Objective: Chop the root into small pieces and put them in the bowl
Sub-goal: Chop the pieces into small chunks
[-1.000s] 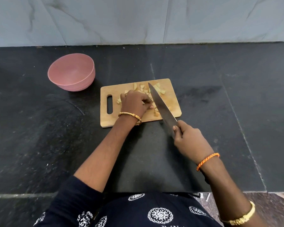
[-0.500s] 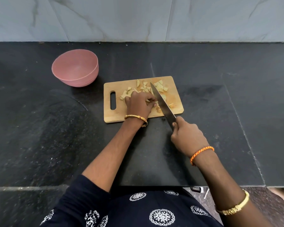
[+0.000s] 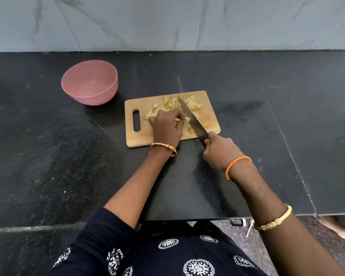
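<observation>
Both hands work: right hand point(image 3: 219, 151) grips knife point(image 3: 191, 118).

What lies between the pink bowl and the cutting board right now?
Only bare black counter separates the pink bowl from the cutting board in the head view; no pieces lie there.

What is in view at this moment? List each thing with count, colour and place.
bowl: one, pink, on the counter left of and behind the board, nothing visible inside.
cutting board: one, light wood, centre of the counter.
root pieces: many, pale yellow, scattered on the board.
knife: one, steel blade, slanting across the board.
counter: one, black stone, below a grey wall.
left hand: pinches a piece beside the blade.
right hand: grips the knife handle.
</observation>
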Demonstrator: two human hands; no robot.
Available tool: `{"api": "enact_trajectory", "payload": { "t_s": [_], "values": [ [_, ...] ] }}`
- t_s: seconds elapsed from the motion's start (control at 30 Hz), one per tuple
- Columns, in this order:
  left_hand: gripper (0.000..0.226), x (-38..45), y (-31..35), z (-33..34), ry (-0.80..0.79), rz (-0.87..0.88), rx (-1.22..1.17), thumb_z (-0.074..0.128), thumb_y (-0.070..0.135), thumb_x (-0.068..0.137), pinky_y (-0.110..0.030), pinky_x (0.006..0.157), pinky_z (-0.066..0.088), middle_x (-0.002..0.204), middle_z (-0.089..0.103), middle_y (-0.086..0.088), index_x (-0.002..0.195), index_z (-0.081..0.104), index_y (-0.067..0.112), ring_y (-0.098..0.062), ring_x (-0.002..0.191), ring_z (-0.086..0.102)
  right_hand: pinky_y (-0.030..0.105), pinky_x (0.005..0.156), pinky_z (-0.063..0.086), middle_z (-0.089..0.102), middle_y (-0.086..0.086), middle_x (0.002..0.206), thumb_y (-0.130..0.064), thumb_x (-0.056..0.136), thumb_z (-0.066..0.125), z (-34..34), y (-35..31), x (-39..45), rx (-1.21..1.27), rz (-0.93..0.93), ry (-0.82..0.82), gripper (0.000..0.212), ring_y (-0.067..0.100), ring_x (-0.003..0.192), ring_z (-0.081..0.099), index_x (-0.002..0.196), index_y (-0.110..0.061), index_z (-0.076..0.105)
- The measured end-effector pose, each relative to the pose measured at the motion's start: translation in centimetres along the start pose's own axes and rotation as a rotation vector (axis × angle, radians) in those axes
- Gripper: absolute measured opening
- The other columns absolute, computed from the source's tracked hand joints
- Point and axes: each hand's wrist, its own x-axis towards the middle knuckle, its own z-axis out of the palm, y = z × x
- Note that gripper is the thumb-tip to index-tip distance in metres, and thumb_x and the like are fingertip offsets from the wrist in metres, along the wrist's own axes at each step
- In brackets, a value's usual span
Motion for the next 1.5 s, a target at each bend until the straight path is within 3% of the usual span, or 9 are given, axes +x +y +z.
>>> {"api": "enact_trajectory", "payload": {
  "t_s": [0.23,0.33,0.47,0.7,0.9,1.1,1.3,1.4,1.5],
  "values": [
    [0.012,1.5,-0.2,-1.1,-0.017,-0.224,-0.07,0.068,0.02,0.079,-0.029,0.08,0.02,0.083,0.067,0.009,0.087,0.061,0.024,-0.014,0.092,0.059,0.04,0.082,0.051,0.058,0.016,0.101,-0.025,0.099,0.036,0.0,0.7,0.0,0.038,-0.013,0.021,0.022,0.031,0.09,0.059,0.108,-0.011,0.05],
    [0.013,1.6,-0.6,-1.5,-0.113,-0.174,-0.057,0.068,0.025,0.08,-0.031,0.08,0.022,0.089,0.068,0.01,0.093,0.067,0.027,-0.016,0.102,0.055,0.037,0.077,0.049,0.057,0.015,0.098,-0.025,0.1,0.034,0.1,1.0,-0.1,0.043,-0.02,0.047,0.02,0.031,0.086,0.057,0.1,-0.012,0.049],
    [0.026,1.8,0.0,-0.8,-0.287,-0.077,0.196,0.065,0.036,0.082,-0.037,0.087,0.026,0.116,0.058,0.003,0.107,0.067,0.029,-0.022,0.115,0.042,0.039,0.08,0.051,0.058,0.016,0.1,-0.025,0.099,0.035,0.3,0.8,-0.1,0.039,-0.01,0.037,0.022,0.031,0.089,0.059,0.107,-0.011,0.05],
    [0.013,1.9,0.8,-0.4,-0.339,-0.067,0.179,0.065,0.03,0.081,-0.036,0.087,0.025,0.108,0.058,0.0,0.092,0.064,0.023,-0.023,0.111,0.044,0.045,0.087,0.053,0.059,0.016,0.104,-0.024,0.098,0.039,0.4,0.7,0.1,0.034,-0.006,0.025,0.023,0.031,0.093,0.061,0.114,-0.011,0.05],
    [0.011,1.7,0.4,-2.0,-0.052,-0.196,-0.136,0.071,0.03,0.079,-0.033,0.086,0.027,0.094,0.067,0.006,0.083,0.064,0.023,-0.018,0.094,0.057,0.043,0.086,0.053,0.059,0.015,0.104,-0.025,0.099,0.037,0.5,0.9,0.2,0.036,-0.012,0.043,0.023,0.029,0.092,0.06,0.114,-0.012,0.05],
    [0.014,1.2,0.2,-0.9,-0.233,-0.12,0.107,0.065,0.03,0.085,-0.03,0.078,0.017,0.107,0.065,0.004,0.096,0.072,0.025,-0.02,0.108,0.049,0.045,0.084,0.053,0.061,0.015,0.098,-0.026,0.098,0.037,0.9,1.3,-0.1,0.065,-0.035,0.089,0.022,0.031,0.087,0.061,0.106,-0.013,0.053],
    [0.015,1.4,-0.5,-1.8,0.003,-0.164,0.02,0.072,0.03,0.077,-0.031,0.082,0.023,0.104,0.059,0.003,0.092,0.072,0.025,-0.018,0.105,0.046,0.037,0.077,0.048,0.06,0.018,0.095,-0.026,0.097,0.038,-0.7,1.7,0.8,0.144,-0.017,0.247,0.017,0.036,0.084,0.057,0.09,-0.015,0.05],
    [0.025,1.9,-1.8,-2.5,0.095,-0.259,0.032,0.062,0.032,0.086,-0.036,0.093,0.028,0.114,0.055,-0.002,0.108,0.066,0.021,-0.021,0.114,0.044,0.036,0.078,0.045,0.059,0.019,0.099,-0.025,0.095,0.04,-2.3,2.2,2.6,0.137,0.043,0.282,0.016,0.039,0.091,0.057,0.084,-0.019,0.048],
    [0.038,2.2,-3.2,-2.4,0.101,-0.358,-0.042,0.046,0.031,0.094,-0.04,0.109,0.027,0.128,0.051,-0.01,0.125,0.053,0.01,-0.025,0.126,0.042,0.033,0.074,0.043,0.053,0.014,0.093,-0.023,0.095,0.039,-3.3,2.8,4.2,0.11,0.067,0.266,0.016,0.035,0.084,0.051,0.083,-0.016,0.047]
  ]
}}
